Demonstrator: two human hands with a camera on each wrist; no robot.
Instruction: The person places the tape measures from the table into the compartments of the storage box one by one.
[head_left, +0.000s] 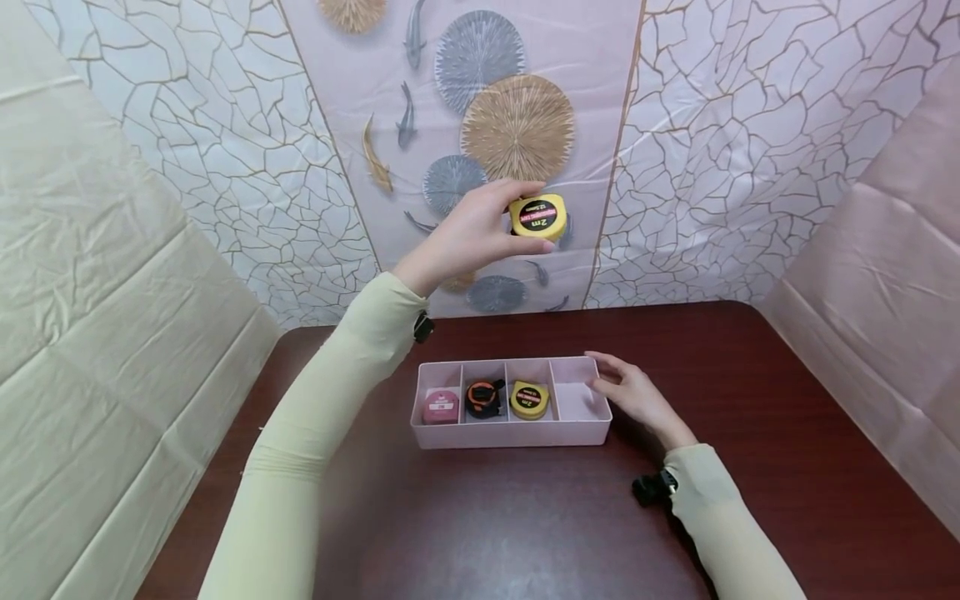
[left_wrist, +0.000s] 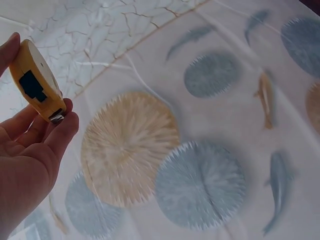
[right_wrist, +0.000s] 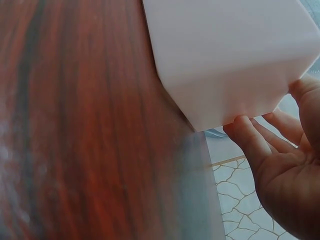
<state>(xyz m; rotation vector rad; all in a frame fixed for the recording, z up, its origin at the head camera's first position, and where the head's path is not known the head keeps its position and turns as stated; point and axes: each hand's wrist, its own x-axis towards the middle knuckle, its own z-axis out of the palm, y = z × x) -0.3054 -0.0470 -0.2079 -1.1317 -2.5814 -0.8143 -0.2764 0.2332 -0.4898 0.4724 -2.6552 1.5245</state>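
Note:
High above the table, my left hand (head_left: 480,221) pinches a round yellow tape measure (head_left: 538,218) between thumb and fingers. In the left wrist view the tape measure (left_wrist: 39,82) is seen from its edge, its metal tip by the fingertips. A pale pink divided box (head_left: 510,434) rests on the table. My right hand (head_left: 633,392) holds its right end, fingertips at the rim and end wall. From left, the compartments hold a pink tape measure (head_left: 441,407), a black and orange one (head_left: 483,399) and another yellow one (head_left: 529,401); the rightmost compartment is bare.
The box stands on a dark red-brown table (head_left: 465,517) toward its back edge. Behind rises a patterned cloth backdrop (head_left: 675,167). Plain fabric walls (head_left: 90,317) enclose both sides. A small black device (head_left: 654,488) is on the right wrist.

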